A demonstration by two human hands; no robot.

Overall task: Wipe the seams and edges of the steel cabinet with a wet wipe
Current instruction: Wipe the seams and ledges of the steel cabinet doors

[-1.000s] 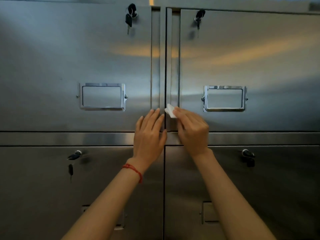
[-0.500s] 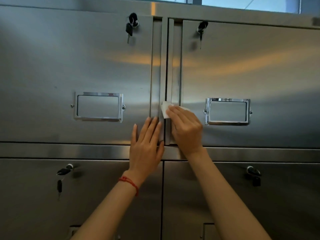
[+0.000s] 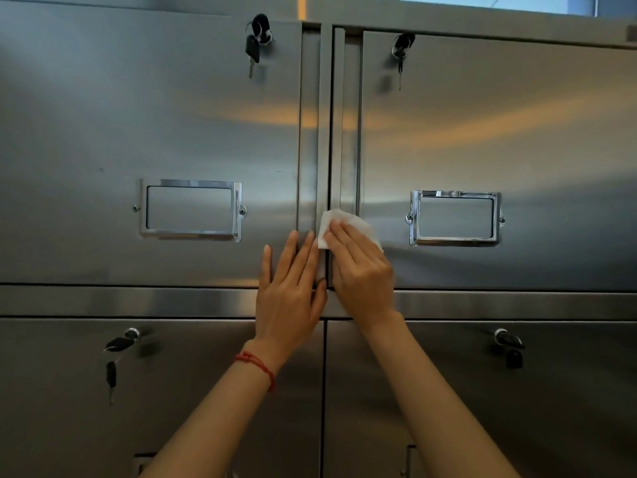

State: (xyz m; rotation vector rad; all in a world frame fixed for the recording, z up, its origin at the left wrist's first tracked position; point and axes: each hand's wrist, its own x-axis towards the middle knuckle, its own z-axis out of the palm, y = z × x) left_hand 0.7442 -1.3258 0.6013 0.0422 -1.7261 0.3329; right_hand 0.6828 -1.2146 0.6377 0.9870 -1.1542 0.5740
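Note:
The steel cabinet fills the view, with two upper doors and two lower doors. A vertical seam runs between the upper doors. My right hand presses a white wet wipe flat against the lower part of that seam, fingers spread over it. My left hand lies flat and open on the left door's edge, just left of the seam, touching the steel and holding nothing. A red string bracelet circles my left wrist.
Keys hang from the locks at the top of both upper doors and on both lower doors. Chrome label frames sit on the upper doors. A horizontal steel rail divides upper and lower doors.
The view has tilted upward, so the cabinet sits lower in frame. My right hand has slid the wipe up along the seam, and more of the wipe now shows.

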